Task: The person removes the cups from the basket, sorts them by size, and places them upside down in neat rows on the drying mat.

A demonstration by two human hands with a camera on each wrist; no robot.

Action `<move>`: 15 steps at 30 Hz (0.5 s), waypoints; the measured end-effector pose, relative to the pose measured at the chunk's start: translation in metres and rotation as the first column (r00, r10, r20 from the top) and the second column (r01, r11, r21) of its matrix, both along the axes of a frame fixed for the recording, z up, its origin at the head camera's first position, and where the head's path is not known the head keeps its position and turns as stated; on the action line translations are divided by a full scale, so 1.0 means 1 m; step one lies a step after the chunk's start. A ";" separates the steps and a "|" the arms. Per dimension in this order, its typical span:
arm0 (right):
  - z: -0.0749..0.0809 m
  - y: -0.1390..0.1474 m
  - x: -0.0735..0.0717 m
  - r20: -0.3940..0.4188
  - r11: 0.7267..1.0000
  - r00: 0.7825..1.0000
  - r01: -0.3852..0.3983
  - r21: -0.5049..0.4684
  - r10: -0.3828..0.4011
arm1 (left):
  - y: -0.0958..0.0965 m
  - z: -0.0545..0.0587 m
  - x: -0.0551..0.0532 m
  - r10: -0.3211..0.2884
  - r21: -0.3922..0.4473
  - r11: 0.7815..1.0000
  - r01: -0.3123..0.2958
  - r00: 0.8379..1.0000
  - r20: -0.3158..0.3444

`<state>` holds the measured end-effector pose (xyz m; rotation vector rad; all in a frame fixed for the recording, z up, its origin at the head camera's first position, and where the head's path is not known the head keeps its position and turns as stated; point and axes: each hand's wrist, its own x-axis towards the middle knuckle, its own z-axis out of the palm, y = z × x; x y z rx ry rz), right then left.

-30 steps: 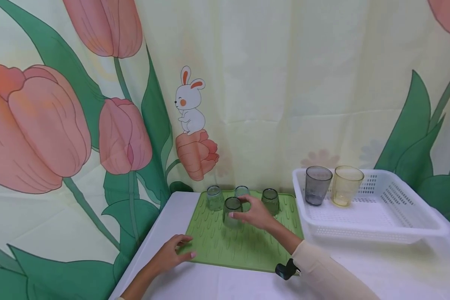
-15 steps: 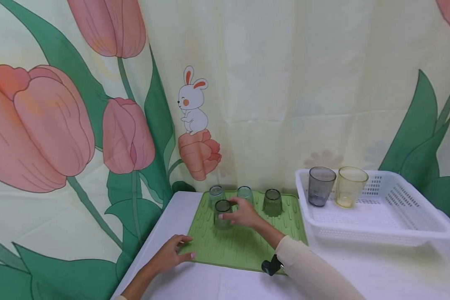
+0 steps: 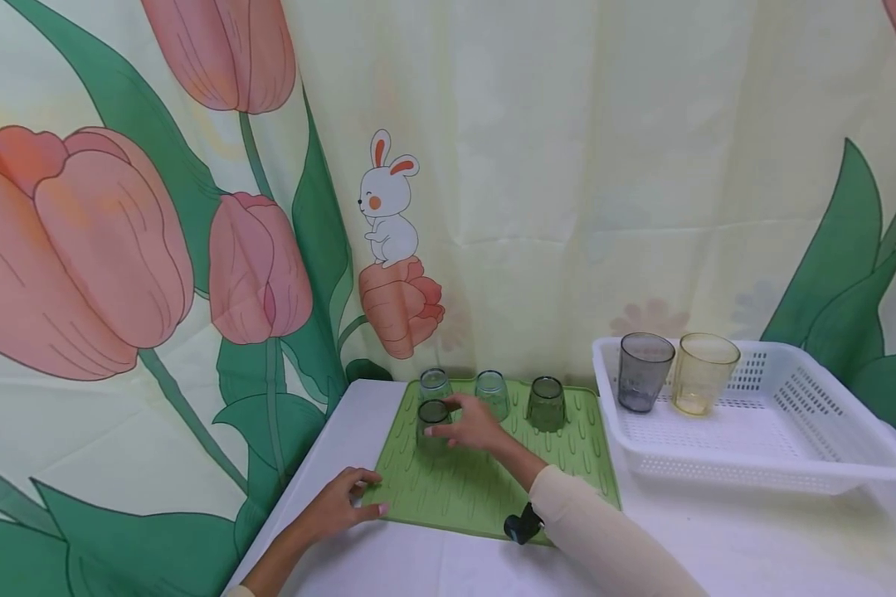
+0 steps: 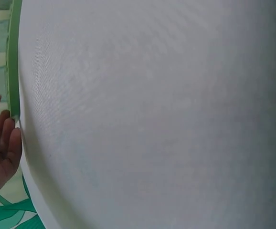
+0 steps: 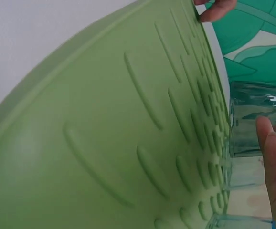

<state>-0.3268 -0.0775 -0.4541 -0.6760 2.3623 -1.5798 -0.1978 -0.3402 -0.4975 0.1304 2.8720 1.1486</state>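
Note:
My right hand (image 3: 472, 424) grips a dark grey-green drinking glass (image 3: 433, 439) between thumb and fingers, low over the left part of a green ridged drying mat (image 3: 485, 489). In the right wrist view the glass (image 5: 252, 119) appears close against the mat, thumb along its side. Behind it on the mat stand a pale bluish glass (image 3: 435, 381), another bluish glass (image 3: 493, 396) and a dark green glass (image 3: 547, 405). My left hand (image 3: 339, 502) rests at the mat's front left corner, fingers loosely spread; in the left wrist view its fingertips meet the mat edge (image 4: 14, 71).
To the right of the mat stands a white perforated basket (image 3: 776, 464). A grey tumbler (image 3: 645, 373) and a yellow tumbler (image 3: 704, 375) are inside it, at its left. A tulip-printed curtain (image 3: 523, 191) hangs behind the white-covered table (image 3: 687, 539).
My right hand has carried the dark glass leftward across the mat, to just in front of the left bluish glass. The left hand has stayed at the mat corner.

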 end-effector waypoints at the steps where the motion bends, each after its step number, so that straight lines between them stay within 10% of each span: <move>1: 0.000 -0.002 0.000 0.006 1.000 1.000 -0.001 0.003 0.001 | 0.000 0.000 0.000 0.000 0.001 1.000 0.000 1.000 0.000; 15: -0.009 -0.021 0.000 -0.018 1.000 1.000 -0.009 0.026 0.010 | -0.004 -0.003 -0.004 -0.008 -0.001 1.000 0.008 1.000 0.025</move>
